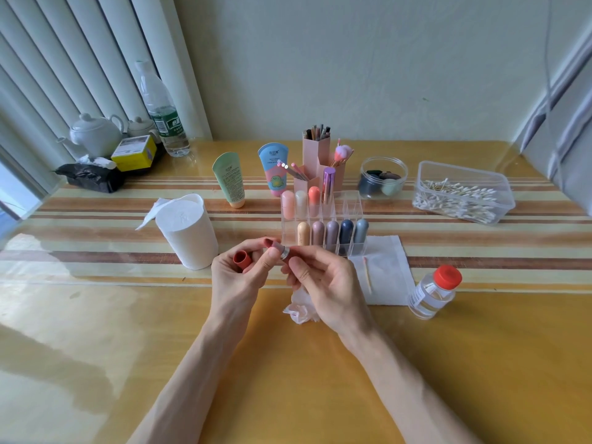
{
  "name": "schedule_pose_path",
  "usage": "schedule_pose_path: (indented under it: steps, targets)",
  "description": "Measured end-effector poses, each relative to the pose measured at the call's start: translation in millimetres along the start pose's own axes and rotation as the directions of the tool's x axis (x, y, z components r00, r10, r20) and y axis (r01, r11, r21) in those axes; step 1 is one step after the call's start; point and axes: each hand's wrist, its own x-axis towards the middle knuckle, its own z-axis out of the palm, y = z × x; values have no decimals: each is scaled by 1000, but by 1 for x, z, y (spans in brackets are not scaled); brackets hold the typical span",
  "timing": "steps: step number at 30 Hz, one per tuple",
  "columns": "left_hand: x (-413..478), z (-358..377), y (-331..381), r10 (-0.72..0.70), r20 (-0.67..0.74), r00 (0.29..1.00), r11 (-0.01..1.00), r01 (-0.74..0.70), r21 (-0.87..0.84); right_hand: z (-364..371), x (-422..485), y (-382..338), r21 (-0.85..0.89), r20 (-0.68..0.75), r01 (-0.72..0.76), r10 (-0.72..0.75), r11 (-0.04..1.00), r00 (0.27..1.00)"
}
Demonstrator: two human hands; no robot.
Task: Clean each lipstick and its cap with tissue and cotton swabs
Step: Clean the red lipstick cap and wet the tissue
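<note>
My left hand (237,277) holds a red-brown cap (241,259) against its palm, open end toward me, and its fingertips touch the bared lipstick (275,247). My right hand (320,283) pinches the lipstick's base by the silver ring and also holds a crumpled tissue (301,307) under its palm. A used cotton swab (367,274) lies on a flat tissue (384,270) to the right. A clear organiser (349,206) behind my hands holds several capped lipsticks. A tissue roll (192,232) stands at the left.
A clear box of cotton swabs (464,193) sits at the right, a red-capped bottle of clear liquid (434,291) near the flat tissue. Two tubes, pink brush holders and a jar of sponges (382,177) stand behind. A water bottle (163,113) and teapot (94,134) occupy the far left.
</note>
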Motion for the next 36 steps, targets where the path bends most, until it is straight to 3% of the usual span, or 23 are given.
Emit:
schedule_pose_path:
  steps: [13,17,21,25,30,36]
  targets:
    - [-1,4,-2,35,-26,999,993,-32,113,2,2,3,-25,-145,149,-151,989,978]
    - [-2,2,-4,40,112,993,978,-61,198,-3,2,0,-28,-198,138,-140,990,970]
    - [-1,0,-7,-37,206,978,993,13,116,-6,2,0,-76,-219,159,-172,984,960]
    - [-4,1,-5,47,254,966,975,-99,197,-10,1,4,-189,-177,175,-209,966,962]
    - [-2,2,-1,122,153,981,968,-152,202,-13,0,7,-386,-132,232,-303,893,944]
    - [-3,1,-2,133,108,985,968,-153,198,-16,0,13,-394,-106,194,-255,898,961]
